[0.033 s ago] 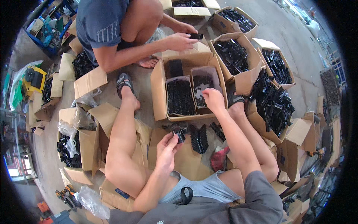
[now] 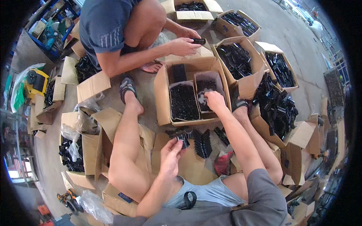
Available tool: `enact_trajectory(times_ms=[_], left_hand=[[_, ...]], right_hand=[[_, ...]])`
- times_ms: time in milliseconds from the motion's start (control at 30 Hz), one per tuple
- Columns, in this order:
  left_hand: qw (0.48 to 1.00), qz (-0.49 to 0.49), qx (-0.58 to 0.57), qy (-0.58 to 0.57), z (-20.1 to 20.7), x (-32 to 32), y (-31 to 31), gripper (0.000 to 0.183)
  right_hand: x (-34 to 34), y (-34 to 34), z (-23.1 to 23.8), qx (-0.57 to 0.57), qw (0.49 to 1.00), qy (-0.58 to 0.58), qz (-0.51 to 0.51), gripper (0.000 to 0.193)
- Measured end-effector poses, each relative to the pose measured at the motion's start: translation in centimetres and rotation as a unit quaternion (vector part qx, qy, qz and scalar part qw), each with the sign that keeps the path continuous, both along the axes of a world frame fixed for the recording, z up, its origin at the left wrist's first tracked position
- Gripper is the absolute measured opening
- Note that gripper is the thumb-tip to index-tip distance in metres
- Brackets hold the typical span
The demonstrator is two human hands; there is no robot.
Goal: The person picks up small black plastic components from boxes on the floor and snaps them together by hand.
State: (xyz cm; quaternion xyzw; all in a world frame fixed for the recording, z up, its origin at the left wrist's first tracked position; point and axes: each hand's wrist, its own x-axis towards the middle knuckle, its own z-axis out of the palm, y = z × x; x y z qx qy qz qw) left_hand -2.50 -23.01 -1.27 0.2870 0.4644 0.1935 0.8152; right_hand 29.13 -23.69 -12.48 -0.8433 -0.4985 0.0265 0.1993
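Note:
My left hand (image 2: pixel 171 153) is closed around a small glossy black part (image 2: pixel 183 141), held above the cardboard between my legs. My right hand (image 2: pixel 215 101) reaches into a large open carton (image 2: pixel 163 101). Its fingers are pinched together over the right-hand inner box (image 2: pixel 208 76), which contains small dark pieces and a pale patch. What those fingertips hold, if anything, is too small to make out. Beside it, the left inner box (image 2: pixel 184 101) is filled with small black pieces. Below the carton lies a neat row of black parts (image 2: pixel 202 144).
Opposite me at the upper left, a crouching person's hands (image 2: pixel 185 46) hold a black part (image 2: pixel 198 41). Open cartons of black parts (image 2: pixel 277 107) stand to the right, with another carton (image 2: pixel 71 152) at left. A red item (image 2: pixel 223 162) lies by my right thigh.
The whole view has shifted slightly. My right hand's fingers sit a little lower over the inner box, and the other person's black part has tilted. My left hand keeps its grip.

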Motion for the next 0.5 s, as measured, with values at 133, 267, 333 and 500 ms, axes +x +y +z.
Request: enact_trajectory(times_ms=[133,267,333,500], left_hand=[[1.000,-0.007,-0.003,0.020,-0.2,-0.5,-0.4,0.026],[1.000,0.005,-0.014,0.014,0.0,-0.5,-0.3,0.031],[1.000,0.010,-0.016,0.003,-0.1,-0.2,-0.5,0.029],[0.998,0.055,-0.004,-0.001,0.0,-0.7,-0.4,0.022]], right_hand=[[0.8,2.9,-2.8,-0.207,0.977,-0.037,0.046,0.009],[0.4,3.1,-3.2,-0.157,0.985,-0.038,0.067,0.011],[1.0,1.6,-2.3,-0.066,0.995,-0.047,0.060,0.013],[-4.4,-1.0,5.2,0.189,0.953,0.236,-0.027,0.018]])
